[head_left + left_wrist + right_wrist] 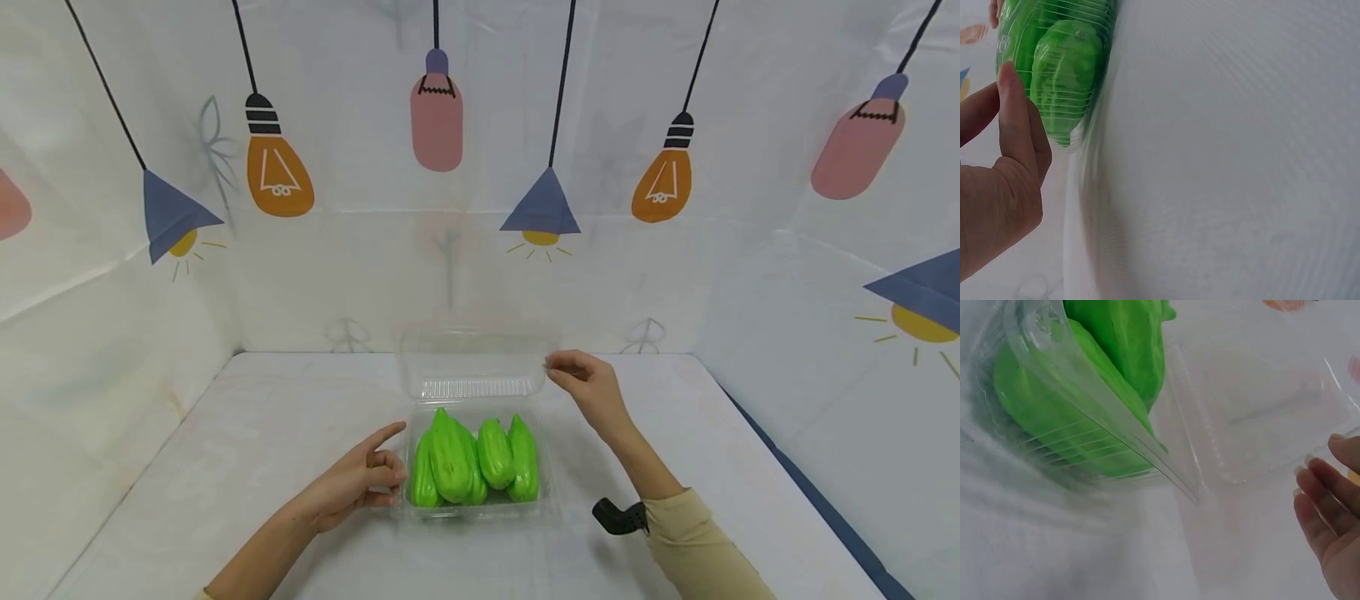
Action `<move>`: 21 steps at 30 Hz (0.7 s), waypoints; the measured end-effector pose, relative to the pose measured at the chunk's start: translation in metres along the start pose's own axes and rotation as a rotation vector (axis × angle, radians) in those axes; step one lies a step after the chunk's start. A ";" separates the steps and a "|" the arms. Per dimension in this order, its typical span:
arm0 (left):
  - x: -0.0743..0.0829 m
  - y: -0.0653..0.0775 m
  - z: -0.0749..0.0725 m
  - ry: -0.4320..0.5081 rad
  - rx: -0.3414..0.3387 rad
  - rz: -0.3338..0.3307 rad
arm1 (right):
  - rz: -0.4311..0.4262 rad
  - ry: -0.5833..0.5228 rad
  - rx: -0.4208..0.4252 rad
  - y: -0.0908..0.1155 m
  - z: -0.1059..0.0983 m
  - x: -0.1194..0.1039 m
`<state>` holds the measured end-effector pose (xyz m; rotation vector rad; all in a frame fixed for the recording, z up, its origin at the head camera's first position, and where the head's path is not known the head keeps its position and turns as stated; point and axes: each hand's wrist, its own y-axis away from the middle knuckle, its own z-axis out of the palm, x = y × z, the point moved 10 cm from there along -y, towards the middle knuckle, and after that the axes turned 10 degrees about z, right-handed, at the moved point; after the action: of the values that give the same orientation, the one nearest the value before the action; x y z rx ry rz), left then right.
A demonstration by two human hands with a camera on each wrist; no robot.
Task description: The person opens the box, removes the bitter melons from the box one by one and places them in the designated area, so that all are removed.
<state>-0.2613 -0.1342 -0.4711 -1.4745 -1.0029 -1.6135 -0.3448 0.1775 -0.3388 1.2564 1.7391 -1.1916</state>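
Observation:
A clear plastic clamshell box (480, 512) stands on the table with its hinged lid (472, 387) tipped back, away from the body. Inside lie several bright green, elongated, lightly ridged vegetables (452, 458), side by side. At the box's left wall is my left hand (348, 483), one finger stretched toward the rim and the others bent; a fingertip (1007, 70) is right at the rim in the left wrist view. My right hand (592, 387) reaches the lid's right edge. In the right wrist view its thumb and fingertips (1302, 472) stand apart right at that edge.
A white cloth covers the table (300, 400). White sheeting (360, 250) printed with hanging lamps and bulbs rises behind and at both sides. Beneath the right sleeve (697, 533) a black curved wrist device (621, 517) sticks out.

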 end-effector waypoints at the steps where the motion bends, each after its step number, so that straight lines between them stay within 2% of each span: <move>1: 0.000 0.001 0.000 0.003 -0.001 0.000 | -0.004 0.004 0.005 -0.002 0.001 0.004; 9: 0.002 0.001 0.002 0.003 -0.001 0.004 | 0.017 0.061 0.046 -0.012 0.005 0.016; 16: 0.003 -0.001 0.004 0.004 -0.010 0.009 | 0.009 0.179 0.050 -0.015 0.011 0.025; 21: 0.003 0.000 0.004 0.008 -0.013 0.009 | 0.007 0.216 0.038 -0.018 0.016 0.027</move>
<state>-0.2600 -0.1304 -0.4679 -1.4775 -0.9816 -1.6210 -0.3698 0.1698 -0.3639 1.4584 1.8707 -1.1233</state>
